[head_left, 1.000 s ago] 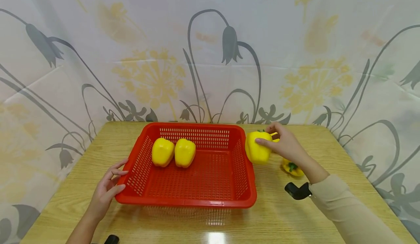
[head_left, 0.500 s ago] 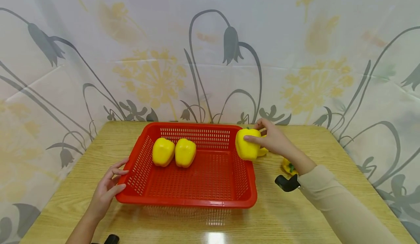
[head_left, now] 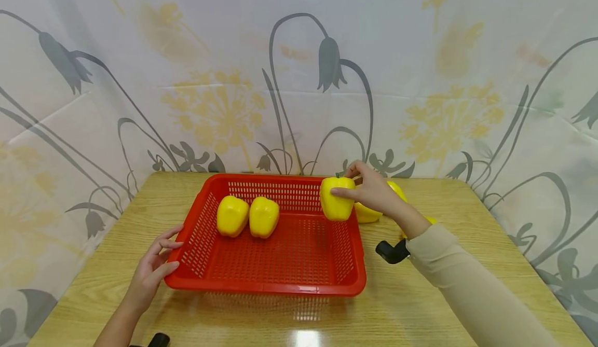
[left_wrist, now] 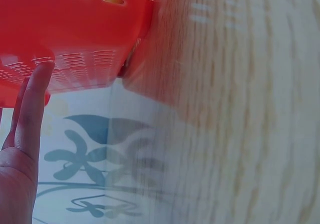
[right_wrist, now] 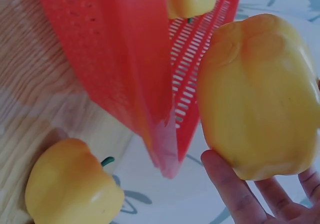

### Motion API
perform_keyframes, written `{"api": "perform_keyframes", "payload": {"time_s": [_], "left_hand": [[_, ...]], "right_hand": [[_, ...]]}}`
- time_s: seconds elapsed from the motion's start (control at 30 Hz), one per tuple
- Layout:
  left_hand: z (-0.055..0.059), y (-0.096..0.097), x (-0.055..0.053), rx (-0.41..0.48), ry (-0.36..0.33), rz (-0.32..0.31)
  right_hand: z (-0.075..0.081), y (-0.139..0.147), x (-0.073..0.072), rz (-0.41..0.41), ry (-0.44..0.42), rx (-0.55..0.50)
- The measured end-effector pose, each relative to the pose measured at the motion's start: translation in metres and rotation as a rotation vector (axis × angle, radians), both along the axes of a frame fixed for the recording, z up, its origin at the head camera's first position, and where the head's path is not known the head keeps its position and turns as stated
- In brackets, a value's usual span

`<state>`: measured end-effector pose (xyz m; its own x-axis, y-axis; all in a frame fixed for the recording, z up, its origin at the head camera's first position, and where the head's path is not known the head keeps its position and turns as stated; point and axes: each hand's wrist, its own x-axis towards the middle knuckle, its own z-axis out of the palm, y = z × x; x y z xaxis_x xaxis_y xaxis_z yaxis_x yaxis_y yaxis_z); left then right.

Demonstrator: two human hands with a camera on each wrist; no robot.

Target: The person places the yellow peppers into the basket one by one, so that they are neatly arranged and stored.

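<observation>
My right hand (head_left: 376,194) holds a yellow bell pepper (head_left: 337,198) with a green stem over the right end of a red plastic basket (head_left: 266,288). In the right wrist view this held pepper (right_wrist: 260,98) appears large, with fingertips against its lower side. Two more yellow bell peppers, a left one (head_left: 232,216) and a right one (head_left: 264,217), lie side by side in the basket's left half. My left hand (head_left: 150,269) rests against the basket's left end. In the left wrist view its fingers (left_wrist: 34,103) are fairly straight along the outer wall.
Right of the basket, partly behind my right arm, more yellow peppers lie on the wooden table (head_left: 420,305), one pepper (head_left: 369,213) near the rim. A patterned cloth (head_left: 299,77) hangs behind the table. Black wrist mounts (head_left: 391,252) sit by both wrists.
My right hand has moved left with the bell pepper, from beside the basket's right rim to above its inside. Peppers behind that arm are now more visible. The left hand has stayed put.
</observation>
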<state>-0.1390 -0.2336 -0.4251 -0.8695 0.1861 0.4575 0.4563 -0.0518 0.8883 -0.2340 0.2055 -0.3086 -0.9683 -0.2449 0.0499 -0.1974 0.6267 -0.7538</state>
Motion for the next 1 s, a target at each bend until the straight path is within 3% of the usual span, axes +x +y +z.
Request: {"api": "perform_keyframes", "payload": {"time_s": [0.37,0.53,1.0], "left_hand": [[0.0,-0.001,0.001,0.011,-0.018,-0.016],[-0.002,-0.001,0.0,0.012,0.009,-0.019],[-0.002,-0.001,-0.002,0.024,0.037,-0.045]], "right_hand": [[0.003,-0.026,-0.009,0.027,0.015,0.023],[0.002,-0.037,-0.01,0.037,-0.016,0.01],[-0.02,-0.065,-0.022,0.07,-0.043,-0.046]]}}
